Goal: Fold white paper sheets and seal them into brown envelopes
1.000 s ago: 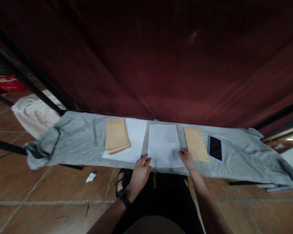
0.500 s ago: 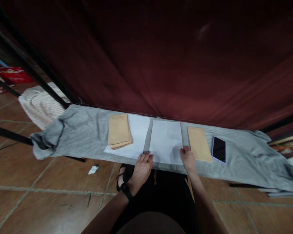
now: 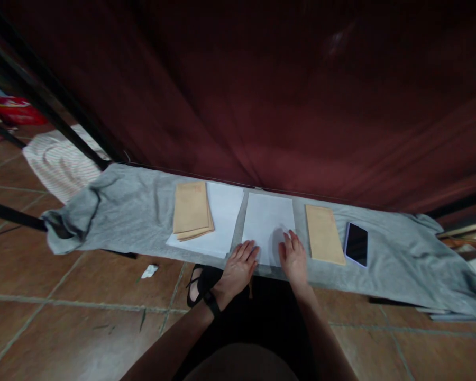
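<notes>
A sheet of white paper (image 3: 267,219) lies flat in front of me on a grey cloth (image 3: 137,211). My left hand (image 3: 240,264) rests with fingers outstretched over its near left corner. Flat on the sheet's near right part is my right hand (image 3: 293,259), fingers extended and holding nothing. To the left, more white paper (image 3: 226,217) lies partly beneath a small stack of brown envelopes (image 3: 191,208). One brown envelope (image 3: 325,234) sits right of the middle sheet, apart from my right hand.
A phone (image 3: 356,244) with a dark screen lies right of the single envelope. Behind the narrow cloth-covered surface hangs a dark red curtain (image 3: 238,106). Black metal bars (image 3: 14,214) stand at the left, near a striped cloth (image 3: 63,159). Crumpled white tissue (image 3: 149,271) is on the tiled floor.
My right hand has moved left from the sheet's right edge onto the paper, its fingers now straightened. My left hand has shifted slightly right onto the sheet's corner.
</notes>
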{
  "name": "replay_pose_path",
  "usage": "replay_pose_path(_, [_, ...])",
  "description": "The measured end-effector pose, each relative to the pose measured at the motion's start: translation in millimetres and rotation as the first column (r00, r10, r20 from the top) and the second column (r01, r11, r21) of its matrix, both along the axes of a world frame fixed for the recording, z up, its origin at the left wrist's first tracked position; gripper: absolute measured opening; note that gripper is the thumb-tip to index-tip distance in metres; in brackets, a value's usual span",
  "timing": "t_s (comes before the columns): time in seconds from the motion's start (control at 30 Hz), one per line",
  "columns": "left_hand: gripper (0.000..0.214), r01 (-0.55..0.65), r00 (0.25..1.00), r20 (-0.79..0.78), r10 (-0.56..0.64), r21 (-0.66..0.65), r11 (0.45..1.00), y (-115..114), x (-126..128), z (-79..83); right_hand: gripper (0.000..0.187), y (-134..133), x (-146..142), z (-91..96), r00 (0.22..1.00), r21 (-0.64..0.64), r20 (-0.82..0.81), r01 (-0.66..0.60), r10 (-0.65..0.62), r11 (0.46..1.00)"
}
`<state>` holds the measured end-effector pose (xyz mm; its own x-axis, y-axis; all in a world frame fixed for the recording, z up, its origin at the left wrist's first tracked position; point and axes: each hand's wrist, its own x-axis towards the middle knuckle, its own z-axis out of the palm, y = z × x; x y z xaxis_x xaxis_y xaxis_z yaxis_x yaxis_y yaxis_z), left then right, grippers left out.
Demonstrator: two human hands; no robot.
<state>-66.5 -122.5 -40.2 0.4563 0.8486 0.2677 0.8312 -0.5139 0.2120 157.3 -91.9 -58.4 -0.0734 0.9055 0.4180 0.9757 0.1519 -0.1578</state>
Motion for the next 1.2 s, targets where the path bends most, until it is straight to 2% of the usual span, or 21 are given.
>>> replay_pose_path(0.1, [0.038, -0.02, 1.0, -0.006, 0.02, -0.001, 1.0, 3, 3, 2.9, 0.046, -3, -4, -8.4, 0.994, -0.066, 0.004, -0.106, 0.107, 0.992])
replay_pose_path(0.23, [0.041, -0.038, 0.999, -0.007, 0.038, -0.01, 0.999, 22, 20, 6.7, 0.049, -4, -5, -12.4, 0.995, -0.127, 0.017, -0.094, 0.096, 0.988])
replay_pose_path(0.33, [0.045, 0.023, 1.0, -0.004, -0.023, -0.013, 1.0, 48, 43, 5.3, 0.049, -4, -6, -11.3, 0.996, -0.131, 0.02, -0.084, 0.087, 0.988])
replay_pose_path(0.47, [0.053, 0.042, 0.999, -0.005, -0.043, -0.038, 0.998, 82, 72, -5.6, 0.05, -4, -5, -10.1, 0.996, -0.142, 0.007, -0.088, 0.09, 0.986])
replay_pose_path(0.6, [0.062, 0.009, 1.0, 0.018, -0.008, -0.035, 0.999, 100, 75, -19.7, 0.048, -3, -4, -12.3, 0.995, -0.138, -0.018, -0.101, 0.1, 0.985])
replay_pose_path(0.77, [0.071, -0.038, 0.999, 0.002, 0.038, -0.05, 0.998, 102, 52, -26.8, 0.05, -3, -3, -14.1, 0.995, -0.15, -0.033, -0.102, 0.098, 0.983])
replay_pose_path(1.03, [0.067, -0.159, 0.987, 0.001, 0.159, -0.049, 0.986, 85, 31, -20.3, 0.051, -3, -3, -13.8, 0.994, -0.153, -0.045, -0.102, 0.096, 0.983])
replay_pose_path(1.1, [0.063, -0.159, 0.987, 0.012, 0.159, -0.037, 0.987, 81, 29, -17.8, 0.052, -3, -3, -13.4, 0.994, -0.148, -0.048, -0.107, 0.101, 0.983])
replay_pose_path(1.2, [0.059, -0.073, 0.997, 0.029, 0.074, -0.011, 0.997, 75, 25, -15.1, 0.051, -3, -4, -12.7, 0.993, -0.148, -0.054, -0.11, 0.103, 0.983])
